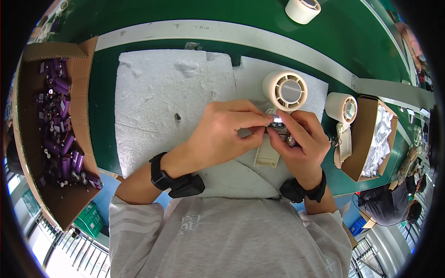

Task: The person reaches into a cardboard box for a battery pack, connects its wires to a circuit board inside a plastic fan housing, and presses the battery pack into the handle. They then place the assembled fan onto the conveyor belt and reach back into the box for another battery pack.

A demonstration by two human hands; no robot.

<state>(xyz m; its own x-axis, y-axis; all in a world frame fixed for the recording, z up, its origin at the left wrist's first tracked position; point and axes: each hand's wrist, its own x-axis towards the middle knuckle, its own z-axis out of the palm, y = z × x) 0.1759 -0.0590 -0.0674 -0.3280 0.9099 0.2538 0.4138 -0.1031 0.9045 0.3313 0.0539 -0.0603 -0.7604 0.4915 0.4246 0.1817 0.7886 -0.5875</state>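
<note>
Both of my hands meet over the right part of a white foam sheet point(148, 106). A small circuit board point(277, 124) with a bright white glow sits between their fingertips. My left hand point(229, 129) pinches it from the left, fingers closed. My right hand point(307, 141) is closed around its right side, and a purple battery cell point(291, 141) shows under its fingers. Beneath the hands lies a cream plastic handle-shaped housing point(267, 156), partly covered. Just beyond them stands a cream round housing point(273, 85) with spokes and a silver disc.
At the left, a cardboard box point(85, 111) holds many purple battery cells point(65, 106). On the right are another cream round housing point(334, 107), a cream handle piece point(344, 141) and a box point(354, 160) of white packets point(378, 143). A metal rail point(222, 34) crosses the green table behind the foam.
</note>
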